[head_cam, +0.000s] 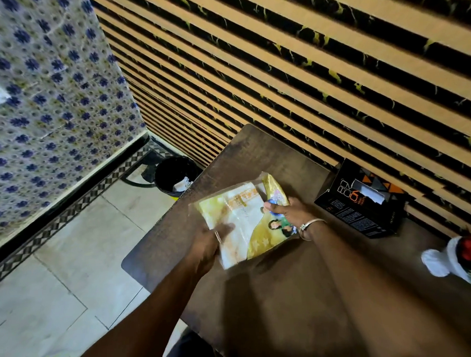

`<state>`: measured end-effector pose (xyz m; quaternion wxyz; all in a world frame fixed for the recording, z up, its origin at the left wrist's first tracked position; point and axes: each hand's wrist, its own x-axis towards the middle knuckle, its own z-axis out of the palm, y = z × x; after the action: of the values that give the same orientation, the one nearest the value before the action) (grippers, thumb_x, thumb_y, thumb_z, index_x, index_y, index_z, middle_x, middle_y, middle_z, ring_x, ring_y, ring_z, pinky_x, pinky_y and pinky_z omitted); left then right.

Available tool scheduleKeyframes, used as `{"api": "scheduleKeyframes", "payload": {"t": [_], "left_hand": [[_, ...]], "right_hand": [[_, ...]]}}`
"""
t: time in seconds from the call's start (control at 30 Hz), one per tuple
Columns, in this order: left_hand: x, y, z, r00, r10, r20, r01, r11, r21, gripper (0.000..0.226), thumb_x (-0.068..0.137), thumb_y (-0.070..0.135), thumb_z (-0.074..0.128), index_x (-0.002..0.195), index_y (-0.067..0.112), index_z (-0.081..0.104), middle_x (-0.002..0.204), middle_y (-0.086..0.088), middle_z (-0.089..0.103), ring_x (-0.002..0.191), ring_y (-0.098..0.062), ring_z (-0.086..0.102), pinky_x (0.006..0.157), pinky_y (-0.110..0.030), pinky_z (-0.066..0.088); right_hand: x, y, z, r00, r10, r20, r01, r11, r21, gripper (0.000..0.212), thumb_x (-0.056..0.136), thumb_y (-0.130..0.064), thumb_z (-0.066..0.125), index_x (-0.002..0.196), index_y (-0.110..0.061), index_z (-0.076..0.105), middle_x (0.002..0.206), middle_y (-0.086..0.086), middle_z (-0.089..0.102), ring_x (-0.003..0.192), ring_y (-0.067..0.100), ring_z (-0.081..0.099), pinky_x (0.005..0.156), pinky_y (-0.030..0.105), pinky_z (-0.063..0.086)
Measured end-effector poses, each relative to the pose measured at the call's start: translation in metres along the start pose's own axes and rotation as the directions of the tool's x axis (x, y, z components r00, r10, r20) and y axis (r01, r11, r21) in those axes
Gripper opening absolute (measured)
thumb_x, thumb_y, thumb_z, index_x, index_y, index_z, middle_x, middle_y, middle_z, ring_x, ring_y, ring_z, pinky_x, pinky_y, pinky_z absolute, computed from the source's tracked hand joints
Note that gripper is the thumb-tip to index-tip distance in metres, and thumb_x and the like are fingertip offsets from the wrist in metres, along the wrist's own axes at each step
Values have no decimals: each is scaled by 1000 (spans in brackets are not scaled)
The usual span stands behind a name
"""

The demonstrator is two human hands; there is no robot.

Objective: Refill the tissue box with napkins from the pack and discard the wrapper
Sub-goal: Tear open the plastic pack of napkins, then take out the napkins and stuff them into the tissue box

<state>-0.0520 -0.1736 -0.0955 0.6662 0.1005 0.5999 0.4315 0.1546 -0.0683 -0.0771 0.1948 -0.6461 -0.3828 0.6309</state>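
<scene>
A yellow and white plastic pack of napkins [238,218] lies on the dark wooden table [273,297], near its far left corner. My left hand [207,246] grips the pack's near left edge. My right hand [289,214], with a bracelet on the wrist, pinches the wrapper at the pack's right side. A black tissue box [360,203] with orange print stands to the right against the wall, and a bit of white tissue shows in its top slot.
A black waste bin [174,177] with white paper inside stands on the tiled floor just beyond the table's far left corner. A red and white stuffed item [456,258] sits at the table's right edge. A slatted wall runs behind the table.
</scene>
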Motion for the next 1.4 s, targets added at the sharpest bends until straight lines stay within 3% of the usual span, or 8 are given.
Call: {"api": "scheduleKeyframes", "payload": {"t": [0.13,0.27,0.4,0.5,0.83,1.07,1.2,1.4], "left_hand": [[-1,15,-29,998,51,-27,-51,999,-10,24,84,1,69,107,8,70,111,-18,73,100,-38,71,90,-58,55],[4,36,-69,990,123,-64,-133,975,-179,41,86,-4,63,127,2,59,118,-19,70,101,-35,70,83,-51,59],[5,54,-107,977,161,-137,-199,921,-335,47,89,-4,55,136,-5,49,128,-22,63,88,-26,74,66,-39,61],[3,63,-123,985,158,-67,-172,924,-343,41,91,1,55,131,3,55,134,-19,60,102,-29,72,76,-42,62],[21,49,-95,955,-77,285,-19,948,318,50,79,-5,70,127,6,61,123,-15,70,110,-34,68,93,-44,56],[50,41,-70,935,-241,259,59,828,557,47,70,8,78,116,3,68,114,-18,73,103,-37,70,93,-47,55],[56,46,-59,948,-212,237,-6,734,679,51,67,18,77,117,13,67,112,-11,74,100,-32,72,92,-48,57],[60,43,-47,986,41,159,-149,628,764,55,74,32,82,123,19,61,115,0,71,100,-22,70,93,-47,55]], "right_hand": [[18,9,-12,972,-15,-236,33,997,70,26,84,-7,75,106,5,67,92,18,66,61,18,62,43,26,56],[36,14,-22,883,62,-466,-3,992,127,36,82,-9,75,111,9,65,97,16,67,79,24,61,66,32,52],[44,8,-17,886,154,-438,-74,978,193,22,95,-9,55,117,-8,57,94,7,54,83,22,54,62,28,45],[61,11,-6,845,191,-499,-24,947,321,26,92,-2,57,118,-1,59,100,8,55,87,22,53,64,30,44],[87,-12,11,878,95,-470,11,976,218,58,92,-3,63,144,2,38,132,13,55,104,28,59,56,27,49],[83,-7,8,871,13,-491,28,997,77,71,82,-19,79,141,1,44,140,18,54,122,34,59,90,31,49],[85,16,-2,845,5,-535,44,996,79,97,59,-53,79,138,-9,46,134,18,57,117,36,60,100,50,51],[3,32,31,760,7,-650,-25,999,-20,87,91,-41,63,157,-11,13,157,21,21,144,39,25,117,44,26]]}}
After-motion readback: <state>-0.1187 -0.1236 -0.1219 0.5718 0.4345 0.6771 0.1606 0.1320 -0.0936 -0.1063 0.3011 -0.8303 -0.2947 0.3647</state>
